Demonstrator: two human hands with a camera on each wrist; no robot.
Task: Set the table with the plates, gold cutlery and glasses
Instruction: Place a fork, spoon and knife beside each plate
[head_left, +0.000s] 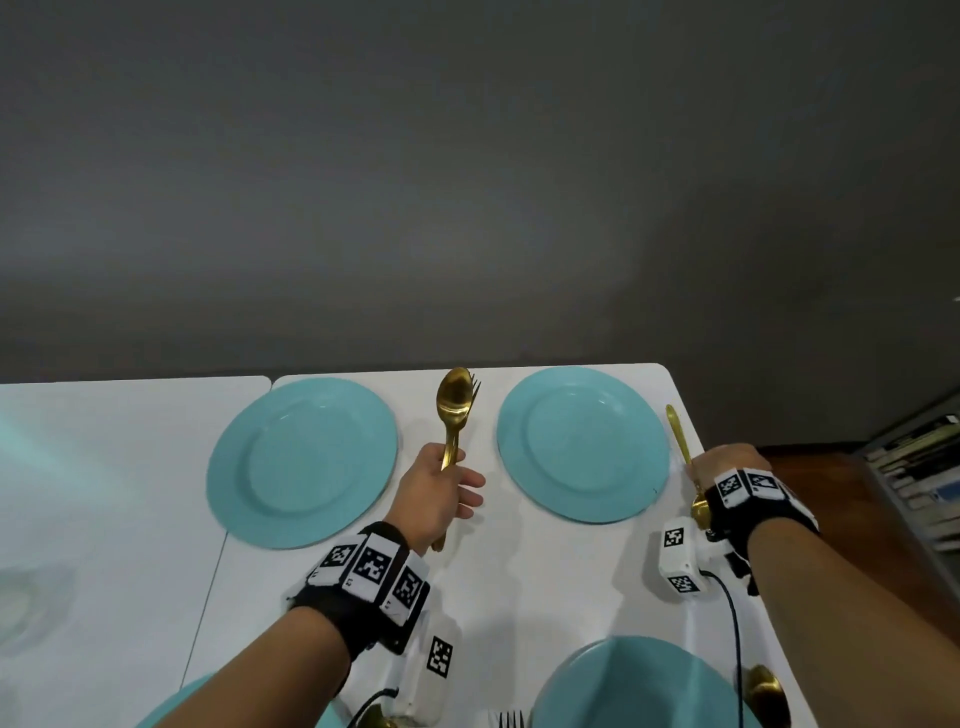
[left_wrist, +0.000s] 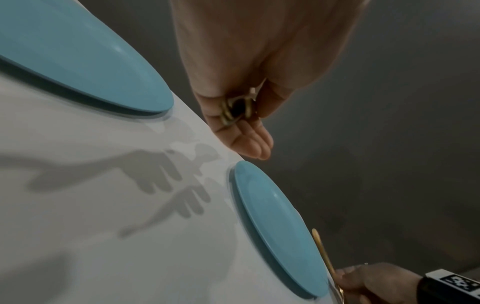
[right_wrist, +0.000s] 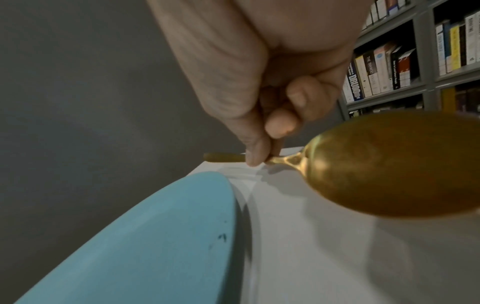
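**Cutlery hovering between the plates**

Our left hand (head_left: 434, 496) grasps a gold spoon and fork bundle (head_left: 455, 415) between two round turquoise plates (head_left: 582, 441). Our right hand (head_left: 727, 467) pinches a second gold spoon (right_wrist: 389, 164) near the white desk (head_left: 130, 493) edge; released carelessly, it could slide off.
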